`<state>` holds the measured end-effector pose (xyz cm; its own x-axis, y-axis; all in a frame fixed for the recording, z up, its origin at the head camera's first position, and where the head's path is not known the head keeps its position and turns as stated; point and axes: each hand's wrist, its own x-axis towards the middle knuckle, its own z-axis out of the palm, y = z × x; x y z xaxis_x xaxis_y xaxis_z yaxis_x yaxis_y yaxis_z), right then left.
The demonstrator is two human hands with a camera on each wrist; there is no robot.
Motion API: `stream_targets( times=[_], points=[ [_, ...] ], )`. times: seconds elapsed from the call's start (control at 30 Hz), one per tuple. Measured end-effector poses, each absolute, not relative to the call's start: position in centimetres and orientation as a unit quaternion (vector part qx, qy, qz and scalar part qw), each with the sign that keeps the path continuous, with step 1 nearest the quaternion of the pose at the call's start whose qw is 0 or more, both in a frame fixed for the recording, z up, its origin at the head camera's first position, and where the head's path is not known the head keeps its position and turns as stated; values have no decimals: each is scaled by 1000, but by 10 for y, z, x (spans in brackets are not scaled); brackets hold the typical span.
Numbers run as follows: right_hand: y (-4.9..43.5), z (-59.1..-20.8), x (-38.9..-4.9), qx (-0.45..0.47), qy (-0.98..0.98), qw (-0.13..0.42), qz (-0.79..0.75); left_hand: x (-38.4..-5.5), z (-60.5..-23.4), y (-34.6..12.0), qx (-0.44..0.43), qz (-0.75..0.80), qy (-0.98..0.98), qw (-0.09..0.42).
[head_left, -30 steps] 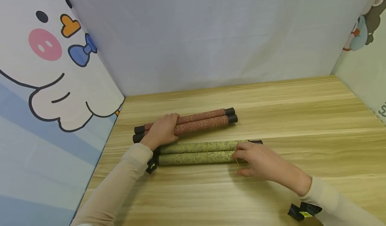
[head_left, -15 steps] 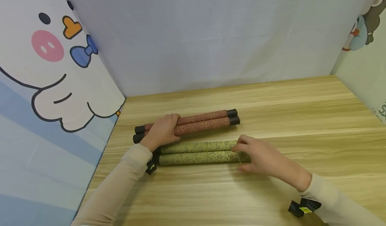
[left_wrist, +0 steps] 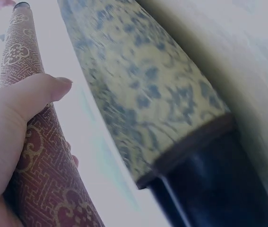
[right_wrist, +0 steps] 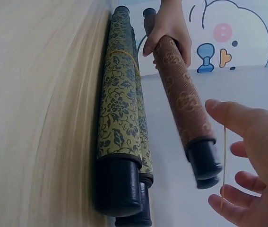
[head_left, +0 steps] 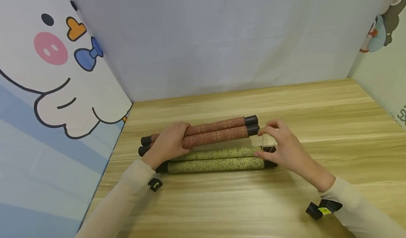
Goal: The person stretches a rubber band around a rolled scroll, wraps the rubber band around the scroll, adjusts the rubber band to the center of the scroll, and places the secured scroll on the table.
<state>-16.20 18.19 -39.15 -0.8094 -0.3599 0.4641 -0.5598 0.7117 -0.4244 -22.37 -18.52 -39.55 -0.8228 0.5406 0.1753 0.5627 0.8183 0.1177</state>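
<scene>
My left hand grips two red-brown patterned scrolls side by side. In the right wrist view these scrolls are held off the table, their black end knobs pointing toward my right hand. A thin rubber band is stretched between the thumb and fingers of that hand, just beyond the red scrolls' right ends. Nearer to me, two green floral scrolls lie together on the table, with a thin yellow band around them. The left hand hides part of the red scrolls.
The wood-grain table extends to both sides. A pale curtain-like backdrop stands behind it, with a cartoon-printed panel on the left and another on the right. Black wrist cameras are strapped to the sleeves.
My left hand has raised the red scrolls and shifted them slightly right. My right hand has moved up and right from over the green scrolls to the red scrolls' ends, carrying the rubber band.
</scene>
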Motion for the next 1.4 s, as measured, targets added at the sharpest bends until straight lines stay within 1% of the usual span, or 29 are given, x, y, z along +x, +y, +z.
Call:
stream_targets(
  times=[0.2, 0.3, 0.57, 0.77, 1.03, 1.4],
  points=[
    [183, -397, -165, 213, -883, 157, 388, -205, -386, -178, -313, -88, -942, 88],
    [183, -398, -165, 195, -864, 148, 439, -199, -383, -173, -319, -91, -939, 88],
    [178, -401, -158, 193, -785, 75, 584, -187, -380, -163, -348, -83, -930, 87],
    [180, -402, -159, 206, -738, 80, 638, -183, -382, -163, -362, -64, -925, 97],
    [184, -407, -161, 206, -720, 74, 658, -180, -384, -163, -371, -42, -922, 100],
    [196, -404, -165, 170, -708, 114, 675, -177, -387, -163, -370, -45, -924, 84]
  ],
)
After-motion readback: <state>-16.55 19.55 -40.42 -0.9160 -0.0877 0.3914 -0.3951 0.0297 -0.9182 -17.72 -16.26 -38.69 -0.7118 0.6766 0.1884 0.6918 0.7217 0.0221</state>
